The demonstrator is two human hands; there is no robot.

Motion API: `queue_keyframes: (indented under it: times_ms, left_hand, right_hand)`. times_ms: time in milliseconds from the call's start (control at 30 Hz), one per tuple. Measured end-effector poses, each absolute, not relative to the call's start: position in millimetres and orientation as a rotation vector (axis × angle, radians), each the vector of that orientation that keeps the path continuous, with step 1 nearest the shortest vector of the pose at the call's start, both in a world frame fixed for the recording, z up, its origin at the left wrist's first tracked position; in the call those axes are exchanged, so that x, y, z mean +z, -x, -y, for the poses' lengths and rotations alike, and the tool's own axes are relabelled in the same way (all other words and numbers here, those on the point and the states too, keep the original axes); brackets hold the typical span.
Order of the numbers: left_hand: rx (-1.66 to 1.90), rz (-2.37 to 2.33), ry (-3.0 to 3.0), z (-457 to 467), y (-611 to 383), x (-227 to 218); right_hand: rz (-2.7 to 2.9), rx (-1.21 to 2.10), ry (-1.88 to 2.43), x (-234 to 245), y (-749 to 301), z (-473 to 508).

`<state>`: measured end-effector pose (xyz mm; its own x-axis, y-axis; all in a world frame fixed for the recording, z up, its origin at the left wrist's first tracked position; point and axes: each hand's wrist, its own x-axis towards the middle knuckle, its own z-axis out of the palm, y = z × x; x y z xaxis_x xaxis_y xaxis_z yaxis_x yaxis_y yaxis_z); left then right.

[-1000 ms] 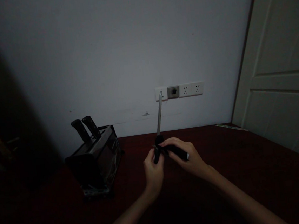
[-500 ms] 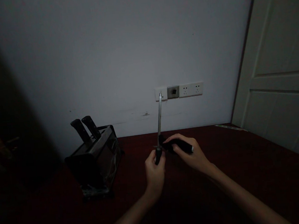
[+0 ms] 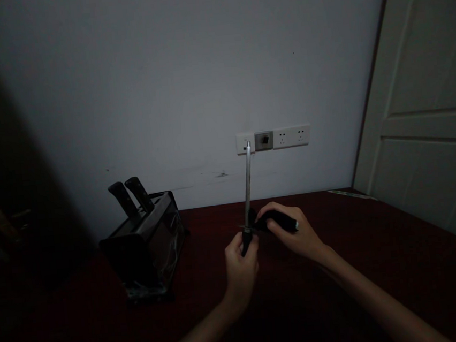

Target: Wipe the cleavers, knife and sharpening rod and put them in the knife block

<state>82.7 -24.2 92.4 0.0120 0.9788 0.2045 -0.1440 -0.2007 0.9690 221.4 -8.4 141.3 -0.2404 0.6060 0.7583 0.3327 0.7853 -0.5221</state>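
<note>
My left hand [image 3: 240, 261] is closed round the short black handle of a honing steel [image 3: 248, 182], whose metal rod points up and away toward the wall. In my right hand [image 3: 296, 234] is a black-handled tool [image 3: 279, 221] with a pale end cap. Its dark head lies against or close beside the base of the rod, just above the steel's guard. Dim light hides the head's shape, so I cannot tell the tool's kind. Both hands are above the dark red tabletop [image 3: 212, 221].
To the left stands a knife block [image 3: 152, 221] with two black knife handles [image 3: 129, 197] sticking up. Wall sockets [image 3: 290, 136] and a switch plate [image 3: 264, 140] are on the wall behind. A pale panelled door [image 3: 426, 93] borders the right side, and a thin strip [image 3: 351, 195] lies at the back edge.
Both hands have moved slightly right, the left one also a little down. The steel leans a bit more to the right, with the black-handled tool still near its base.
</note>
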Motion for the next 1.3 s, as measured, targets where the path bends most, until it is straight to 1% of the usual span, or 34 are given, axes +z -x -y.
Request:
queue_keyframes:
  times_ms: [133,500,833,933,1067,1167,1300]
  left_hand:
    - [1.401,-0.947,-1.211,28,-84,97]
    - [1.393,-0.924,-1.232,31,-83,99]
    - [1.296,-0.887,-1.306,26,-82,87]
    - [1.271,-0.846,-1.306,26,-81,89]
    - [1.258,-0.793,-1.260,26,-82,90]
    - [1.248,-0.775,-1.264,26,-83,88]
    - [1.276,-0.794,-1.288,27,-82,88]
  right_hand:
    - [1.694,0.306,0.669,142,-217,15]
    - [1.795,0.370,0.685,135,-211,11]
    - [1.880,0.305,0.780,144,-230,4]
    - [1.641,0.331,0.781,148,-235,1]
    - [1.109,0.402,0.838,153,-236,-7]
    - [0.785,0.612,0.781,157,-235,-10]
    - [0.664,0.875,0.680,162,-232,-6]
